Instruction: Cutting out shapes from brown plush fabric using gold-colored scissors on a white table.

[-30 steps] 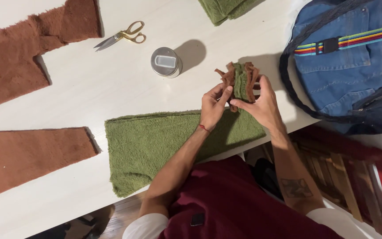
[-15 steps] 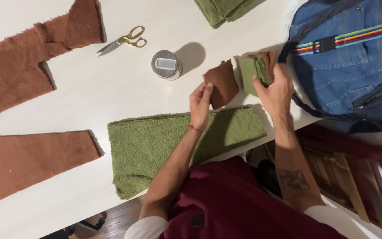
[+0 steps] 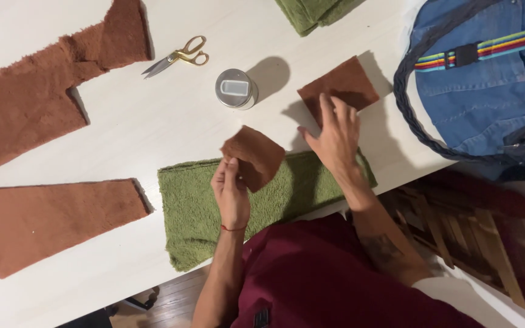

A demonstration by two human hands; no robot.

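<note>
Left hand (image 3: 231,193) pinches a small brown square of fleecy fabric (image 3: 255,157); right hand (image 3: 334,135) rests spread on a second brown fabric square (image 3: 343,85).

Head view: the left thumb and fingers are closed on the lower left edge of the first square, which hangs tilted over the upper edge of the long green terry-cloth strip (image 3: 238,203) on the white table (image 3: 153,133). The right hand's fingers are open and fanned, fingertips touching the near edge of the second square, which lies flat between the round silver tin (image 3: 236,88) and the blue denim bag (image 3: 487,79); it grips nothing. Judgement: laying pieces out well calls for flattening each square with open fingers and keeping the pinched one unfolded. Gold-handled scissors (image 3: 177,57) lie well apart, upper left.
</note>
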